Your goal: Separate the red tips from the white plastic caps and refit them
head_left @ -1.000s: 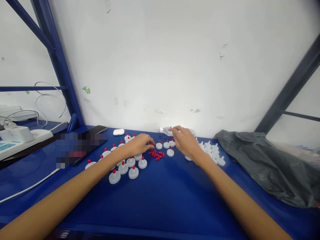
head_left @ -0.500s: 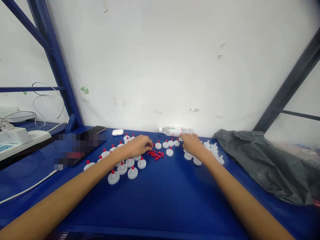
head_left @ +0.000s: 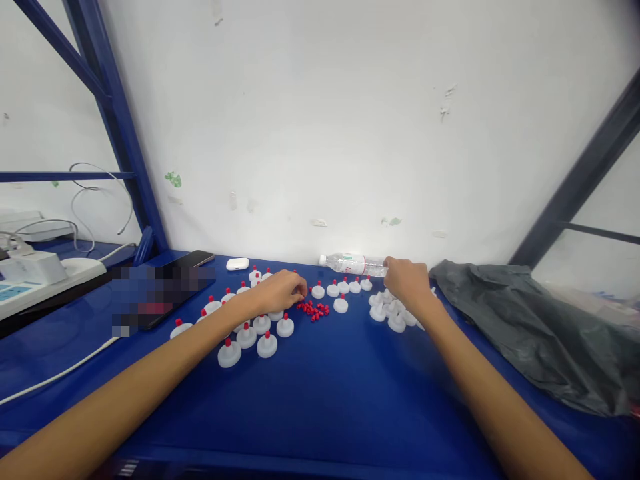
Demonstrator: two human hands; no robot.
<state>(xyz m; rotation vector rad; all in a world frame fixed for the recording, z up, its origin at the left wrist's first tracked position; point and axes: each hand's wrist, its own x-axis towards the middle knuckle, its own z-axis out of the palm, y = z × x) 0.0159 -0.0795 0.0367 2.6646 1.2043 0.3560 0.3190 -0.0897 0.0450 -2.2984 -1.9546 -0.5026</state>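
On the blue table (head_left: 320, 393) lie many white round caps. Those at the left (head_left: 247, 333) carry red tips; those at the right (head_left: 390, 312) are plain white. A small heap of red plugs (head_left: 314, 309) sits between the two groups. My left hand (head_left: 280, 291) rests by the red heap, fingers curled in a pinch, and I cannot make out what is in them. My right hand (head_left: 409, 283) lies over the plain white caps with fingers curled down; its fingertips are hidden.
A clear water bottle (head_left: 353, 264) lies on its side against the white wall. A dark grey plastic bag (head_left: 540, 327) covers the right of the table. At left are a phone (head_left: 175, 273), a white earbud case (head_left: 237, 264), a power strip (head_left: 45, 277) and cables.
My right hand has moved right, from the red-tipped caps near the bottle's neck to the pile of plain white caps. My left hand has stayed by the red plugs.
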